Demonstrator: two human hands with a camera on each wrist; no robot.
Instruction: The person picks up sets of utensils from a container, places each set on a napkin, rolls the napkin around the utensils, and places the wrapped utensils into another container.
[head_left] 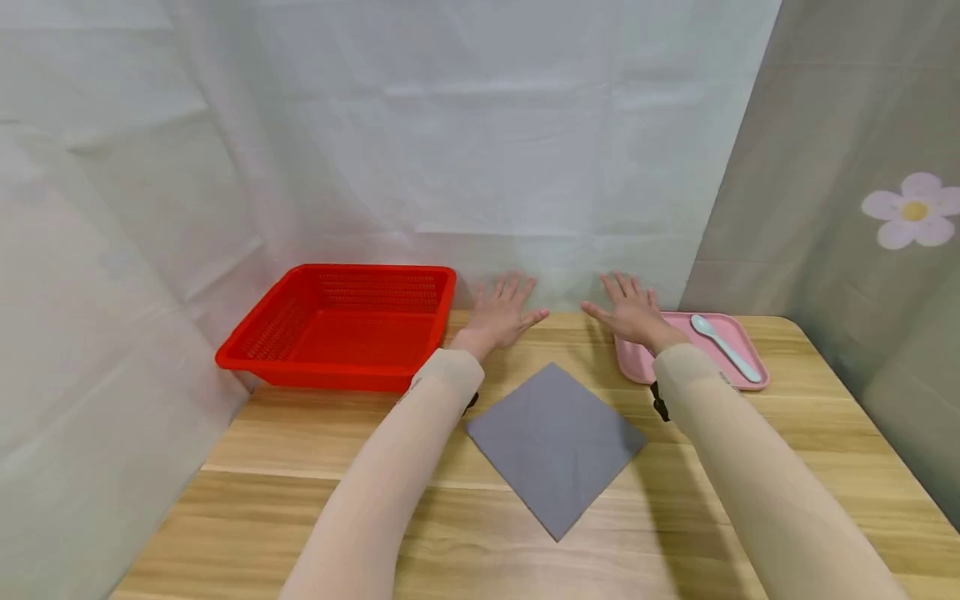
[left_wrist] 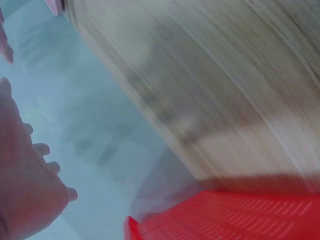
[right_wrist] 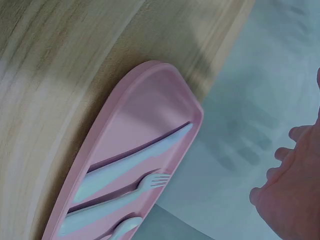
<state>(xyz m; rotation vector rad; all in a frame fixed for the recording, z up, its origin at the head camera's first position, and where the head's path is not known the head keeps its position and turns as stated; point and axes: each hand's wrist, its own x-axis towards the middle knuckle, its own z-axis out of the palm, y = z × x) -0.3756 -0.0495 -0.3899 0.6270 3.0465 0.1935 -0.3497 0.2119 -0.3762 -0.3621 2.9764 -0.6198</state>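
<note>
Both hands are stretched out above the far edge of the table, fingers spread and holding nothing. My left hand (head_left: 501, 317) is to the right of a red plastic basket (head_left: 337, 367). The right hand (head_left: 628, 312) is above the left part of a pink tray (head_left: 741, 333), partly covering it in the head view. On that tray lies a pale blue spoon (head_left: 723, 348). The right wrist view also shows a knife (right_wrist: 132, 162) and a fork (right_wrist: 115, 205) beside the spoon. A grey square cloth (head_left: 557, 450) lies flat between the forearms, one corner toward me.
The wooden table (head_left: 315, 492) has a pale curtain (head_left: 510, 150) hanging behind it and at the left. At the right hangs a greyish curtain with a flower print (head_left: 913, 210). The basket stands at the table's back left, the tray at its back right.
</note>
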